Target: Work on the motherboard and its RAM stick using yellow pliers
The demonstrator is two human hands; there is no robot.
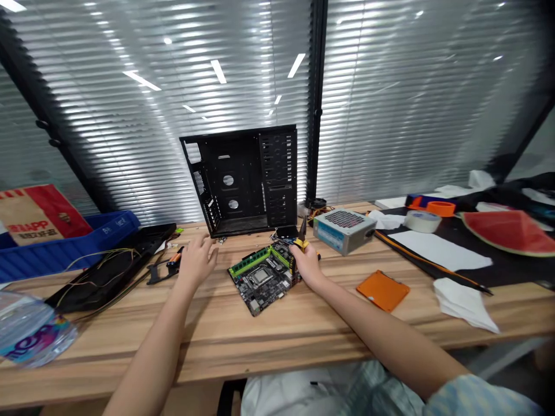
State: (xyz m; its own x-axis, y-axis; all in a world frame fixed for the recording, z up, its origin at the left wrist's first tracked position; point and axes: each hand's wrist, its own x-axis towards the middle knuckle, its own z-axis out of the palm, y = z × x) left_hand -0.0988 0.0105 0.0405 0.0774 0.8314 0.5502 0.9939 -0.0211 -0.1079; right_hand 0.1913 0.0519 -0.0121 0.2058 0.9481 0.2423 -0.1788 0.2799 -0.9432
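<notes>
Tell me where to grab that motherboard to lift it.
Probably by its near edges, thumb above and fingers beneath, coming from the front of the desk. The motherboard lies flat, its top crowded with green memory slots and a processor, so the rim looks safest; the right hand occupies its right side.

head-worn cam, the only view we've got | we're looking forward and down from the person's head | we sit pretty close over the bare left hand (197, 260) and bare right hand (307, 266), above a light-brown wooden desk (277, 352) | farther off: black metal PC case frame (243, 182), silver slatted window blinds (411, 98)
</notes>
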